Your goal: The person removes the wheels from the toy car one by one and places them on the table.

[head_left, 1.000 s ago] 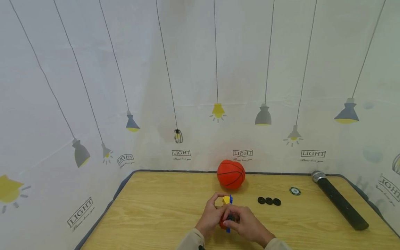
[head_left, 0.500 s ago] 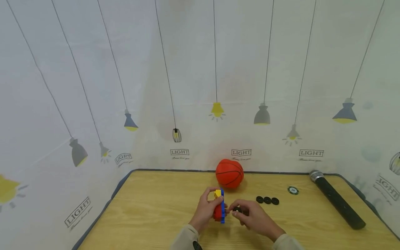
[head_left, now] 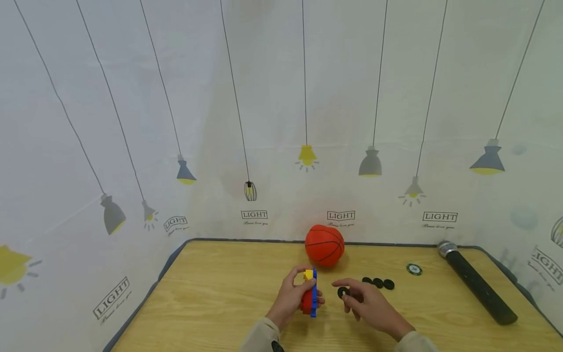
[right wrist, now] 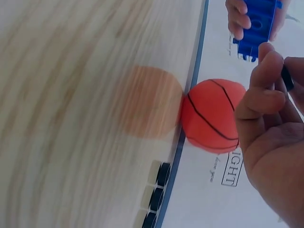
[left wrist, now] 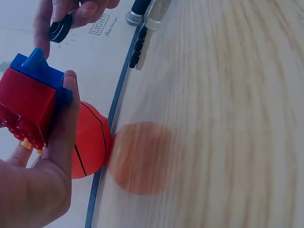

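In the head view my left hand (head_left: 287, 296) grips a toy car body built of blocks, its red block (left wrist: 26, 97) and yellow piece fixed to a blue base (left wrist: 40, 73). The base is turned on edge and faces right, toward my other hand. Its underside (right wrist: 258, 23) with round and square recesses shows in the right wrist view. My right hand (head_left: 374, 305) pinches a small black wheel (head_left: 343, 292) between thumb and fingers, a short way to the right of the toy and apart from it. Both hands are raised above the wooden table.
Three black wheels (head_left: 378, 283) lie in a row on the table (head_left: 211, 288), beyond my right hand. A red ball (head_left: 324, 246) with black lines sits at the back edge. A green-and-white chip (head_left: 414, 269) and a black microphone (head_left: 481, 288) lie to the right.
A second ago both hands were together at the toy. My right hand has drawn away to the right with the wheel; my left hand has shifted slightly left, still gripping the toy.
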Action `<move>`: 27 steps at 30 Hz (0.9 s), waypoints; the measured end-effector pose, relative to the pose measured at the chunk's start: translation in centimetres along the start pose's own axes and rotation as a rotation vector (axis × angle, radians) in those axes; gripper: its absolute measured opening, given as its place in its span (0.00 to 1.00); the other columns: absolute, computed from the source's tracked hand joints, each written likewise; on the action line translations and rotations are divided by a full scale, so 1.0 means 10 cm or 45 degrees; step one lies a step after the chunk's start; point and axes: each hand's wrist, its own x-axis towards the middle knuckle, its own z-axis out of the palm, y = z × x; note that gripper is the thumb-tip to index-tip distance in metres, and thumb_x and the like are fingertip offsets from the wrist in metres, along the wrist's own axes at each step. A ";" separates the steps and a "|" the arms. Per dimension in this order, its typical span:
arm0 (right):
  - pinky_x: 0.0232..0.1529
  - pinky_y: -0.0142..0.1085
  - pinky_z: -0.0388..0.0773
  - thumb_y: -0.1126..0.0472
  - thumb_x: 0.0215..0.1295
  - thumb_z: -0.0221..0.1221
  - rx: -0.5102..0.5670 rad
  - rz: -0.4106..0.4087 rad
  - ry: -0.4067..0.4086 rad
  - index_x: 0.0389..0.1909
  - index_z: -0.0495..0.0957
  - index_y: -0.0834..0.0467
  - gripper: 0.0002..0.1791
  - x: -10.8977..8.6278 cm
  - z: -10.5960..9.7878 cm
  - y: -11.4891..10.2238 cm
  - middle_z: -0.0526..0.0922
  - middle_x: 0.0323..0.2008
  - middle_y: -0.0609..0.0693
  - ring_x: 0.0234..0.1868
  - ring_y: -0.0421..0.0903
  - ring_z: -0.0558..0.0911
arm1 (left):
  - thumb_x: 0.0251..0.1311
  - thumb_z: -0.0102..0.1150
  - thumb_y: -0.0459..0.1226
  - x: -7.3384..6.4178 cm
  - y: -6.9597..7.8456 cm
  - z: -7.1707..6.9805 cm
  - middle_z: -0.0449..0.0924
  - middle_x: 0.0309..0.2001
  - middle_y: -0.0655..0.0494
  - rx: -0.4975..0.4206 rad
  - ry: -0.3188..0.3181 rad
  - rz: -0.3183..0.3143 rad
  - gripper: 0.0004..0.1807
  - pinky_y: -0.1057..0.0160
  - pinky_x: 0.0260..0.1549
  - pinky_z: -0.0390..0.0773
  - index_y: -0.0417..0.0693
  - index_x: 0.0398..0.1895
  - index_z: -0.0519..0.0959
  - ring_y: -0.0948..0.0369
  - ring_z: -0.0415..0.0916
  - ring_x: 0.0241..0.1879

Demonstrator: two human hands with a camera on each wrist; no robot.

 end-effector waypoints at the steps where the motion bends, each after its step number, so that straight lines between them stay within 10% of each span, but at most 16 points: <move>1: 0.23 0.34 0.75 0.64 0.75 0.53 0.005 0.003 0.012 0.64 0.72 0.61 0.19 -0.01 -0.01 0.01 0.82 0.27 0.50 0.20 0.41 0.75 | 0.73 0.54 0.43 0.00 0.00 0.00 0.87 0.41 0.40 -0.002 -0.005 -0.006 0.29 0.52 0.40 0.87 0.49 0.72 0.60 0.56 0.88 0.34; 27: 0.23 0.36 0.77 0.67 0.74 0.51 0.004 0.059 0.217 0.66 0.69 0.65 0.21 -0.24 -0.46 0.34 0.81 0.30 0.55 0.21 0.41 0.76 | 0.70 0.32 0.35 -0.04 0.09 -0.05 0.76 0.60 0.30 -0.068 -0.145 -0.014 0.32 0.46 0.54 0.82 0.55 0.78 0.58 0.48 0.86 0.49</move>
